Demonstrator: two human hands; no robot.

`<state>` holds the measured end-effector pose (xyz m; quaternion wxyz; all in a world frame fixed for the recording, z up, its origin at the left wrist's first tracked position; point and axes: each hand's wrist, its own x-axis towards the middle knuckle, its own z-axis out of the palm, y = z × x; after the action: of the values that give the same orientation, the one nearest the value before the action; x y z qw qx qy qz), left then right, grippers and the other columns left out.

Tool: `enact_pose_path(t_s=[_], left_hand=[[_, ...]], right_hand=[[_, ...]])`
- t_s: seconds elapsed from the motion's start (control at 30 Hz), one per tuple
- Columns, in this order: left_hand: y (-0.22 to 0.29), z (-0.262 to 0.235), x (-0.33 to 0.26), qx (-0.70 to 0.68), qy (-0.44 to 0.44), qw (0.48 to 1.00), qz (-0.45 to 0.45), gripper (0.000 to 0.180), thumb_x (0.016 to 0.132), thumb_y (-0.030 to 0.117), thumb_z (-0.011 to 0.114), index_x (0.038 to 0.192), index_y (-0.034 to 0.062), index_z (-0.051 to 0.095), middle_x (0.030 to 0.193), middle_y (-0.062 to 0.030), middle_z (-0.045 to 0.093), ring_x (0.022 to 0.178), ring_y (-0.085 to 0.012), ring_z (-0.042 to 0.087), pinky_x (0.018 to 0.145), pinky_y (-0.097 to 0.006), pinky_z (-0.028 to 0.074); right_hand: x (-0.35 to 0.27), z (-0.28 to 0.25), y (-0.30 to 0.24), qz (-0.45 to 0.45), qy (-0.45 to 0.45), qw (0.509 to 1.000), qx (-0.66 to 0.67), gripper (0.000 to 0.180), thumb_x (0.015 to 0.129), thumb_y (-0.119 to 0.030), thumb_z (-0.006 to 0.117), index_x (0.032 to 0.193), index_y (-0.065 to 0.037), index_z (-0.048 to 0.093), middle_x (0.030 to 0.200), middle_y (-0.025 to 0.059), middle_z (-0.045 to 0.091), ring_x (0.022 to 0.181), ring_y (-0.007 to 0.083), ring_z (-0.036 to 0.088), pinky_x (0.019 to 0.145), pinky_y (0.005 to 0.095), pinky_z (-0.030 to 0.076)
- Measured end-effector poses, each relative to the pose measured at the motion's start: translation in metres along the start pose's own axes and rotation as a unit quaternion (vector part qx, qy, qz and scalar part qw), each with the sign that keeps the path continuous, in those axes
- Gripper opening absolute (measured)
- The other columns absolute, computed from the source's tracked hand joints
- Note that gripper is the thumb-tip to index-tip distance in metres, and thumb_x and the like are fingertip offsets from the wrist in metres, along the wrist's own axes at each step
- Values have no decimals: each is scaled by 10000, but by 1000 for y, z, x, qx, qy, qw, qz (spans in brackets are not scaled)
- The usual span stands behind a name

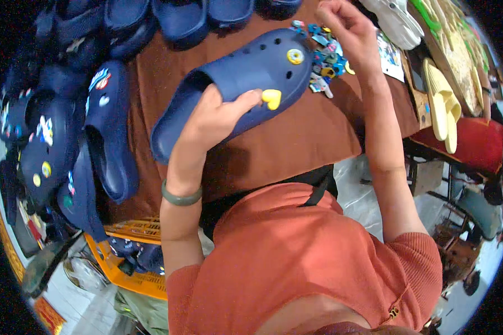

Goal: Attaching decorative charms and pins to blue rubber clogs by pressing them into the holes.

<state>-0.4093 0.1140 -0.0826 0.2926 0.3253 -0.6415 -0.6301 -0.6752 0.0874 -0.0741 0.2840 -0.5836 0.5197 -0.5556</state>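
One navy clog [248, 75] is gripped by the left hand [211, 118]; the right hand [349, 25] curls near heaped shoe charms [328, 60], its grip unclear; other clogs [116, 167] crowd leftward.

We can read no words or numbers. Left of our left hand [213, 116], a red-white-and-blue charm [99, 79] on a navy clog [117, 153] bears letter-like marks, too blurred to tell.

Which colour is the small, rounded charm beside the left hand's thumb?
Yellow; the small, rounded charm shows best in the head view.
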Motion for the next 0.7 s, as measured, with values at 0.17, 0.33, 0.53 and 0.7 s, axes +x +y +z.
enact_pose_path(t_s=[0.17,0.33,0.53,0.7], left_hand=[[5,4,2,-7,48,996,-73,151,846,131,627,957,28,628,874,-17,636,818,-120,575,773,-263,440],[17,3,0,2,57,994,-89,148,842,156,638,916,28,629,845,-17,623,790,-113,560,751,-253,430],[16,-3,3,-35,135,984,-110,180,841,151,636,964,21,618,877,-37,630,822,-124,566,772,-262,426],[13,-7,2,-28,118,988,-94,182,839,147,637,968,20,619,880,-34,629,820,-128,564,778,-265,428]], right_hand=[[7,-29,1,93,7,995,-26,88,894,-101,625,846,-29,610,735,-51,558,668,29,491,590,199,394],[11,-42,20,-94,-88,940,-317,128,857,-140,658,813,-20,653,672,-13,596,605,84,543,554,260,429],[4,-35,51,-146,-41,855,-497,170,813,-237,676,947,-135,697,786,41,679,823,205,642,839,444,394],[2,-19,65,-154,-81,868,-464,217,811,-291,666,1012,-214,695,923,24,635,1003,237,571,913,495,310]])
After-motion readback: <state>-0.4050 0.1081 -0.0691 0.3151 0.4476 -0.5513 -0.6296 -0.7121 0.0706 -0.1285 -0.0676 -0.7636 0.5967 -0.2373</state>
